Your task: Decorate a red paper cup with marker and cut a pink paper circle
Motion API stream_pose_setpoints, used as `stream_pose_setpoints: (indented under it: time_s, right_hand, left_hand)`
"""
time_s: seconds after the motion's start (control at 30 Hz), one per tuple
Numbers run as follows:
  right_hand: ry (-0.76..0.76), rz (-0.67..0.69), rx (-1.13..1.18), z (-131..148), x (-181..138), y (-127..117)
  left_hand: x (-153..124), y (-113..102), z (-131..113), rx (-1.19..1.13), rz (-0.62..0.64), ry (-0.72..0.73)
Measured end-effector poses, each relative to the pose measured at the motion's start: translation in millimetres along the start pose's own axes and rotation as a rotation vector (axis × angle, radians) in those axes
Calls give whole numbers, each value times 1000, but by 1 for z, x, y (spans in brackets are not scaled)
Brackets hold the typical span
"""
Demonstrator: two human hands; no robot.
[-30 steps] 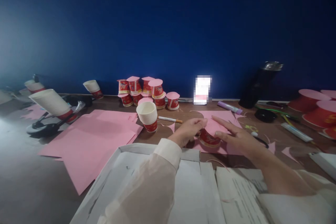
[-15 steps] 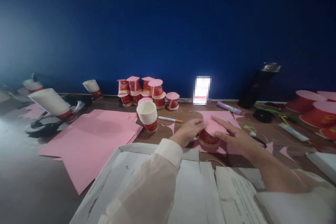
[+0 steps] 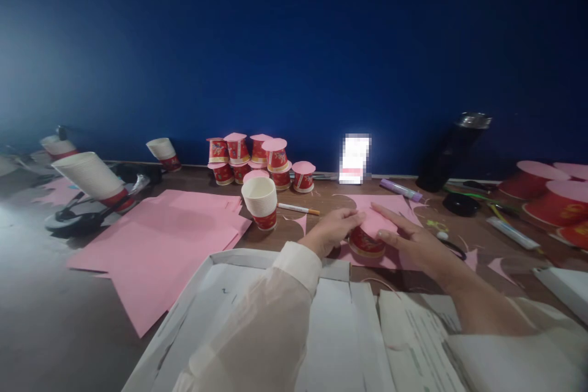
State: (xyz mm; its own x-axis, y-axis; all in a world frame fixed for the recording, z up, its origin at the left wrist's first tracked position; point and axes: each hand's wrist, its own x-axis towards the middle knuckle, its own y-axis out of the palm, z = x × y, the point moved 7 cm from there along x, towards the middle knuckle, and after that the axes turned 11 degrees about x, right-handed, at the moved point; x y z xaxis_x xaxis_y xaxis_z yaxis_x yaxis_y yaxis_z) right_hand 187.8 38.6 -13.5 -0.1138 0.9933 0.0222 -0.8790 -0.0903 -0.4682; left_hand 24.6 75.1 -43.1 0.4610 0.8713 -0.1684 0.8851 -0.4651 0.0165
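A red patterned paper cup [image 3: 366, 244] stands upside down in front of me, a round pink paper disc [image 3: 374, 222] lying over its base. My left hand [image 3: 336, 228] is closed against the cup's left side, fingertips at the disc's edge. From the right, my right hand [image 3: 408, 237] grips cup and disc, with its fingers stretched along the disc's far edge and the thumb at the near edge. Beneath the cup lies a pink sheet [image 3: 342, 254] with cut edges. A stack of white-lined paper cups [image 3: 260, 202] is left of my hands.
Several upturned red cups with pink tops [image 3: 277, 156] are stacked at the back. Pink sheets [image 3: 160, 239] lie left, near a tilted cup stack [image 3: 87, 176]. A white cardboard box [image 3: 340, 318] is close to me. A purple glue tube [image 3: 400, 190] and black flask [image 3: 452, 150] are right.
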Motion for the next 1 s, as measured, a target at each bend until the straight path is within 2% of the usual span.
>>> stream_pose_setpoints:
  time_s: [0.57, 1.0]
  right_hand:
    - [28, -3, -4, 2, -1, 1]
    - [-38, -8, 26, 6, -3, -1]
  left_hand:
    - [-8, -1, -5, 84, -16, -37]
    - [-13, -2, -13, 141, 29, 9]
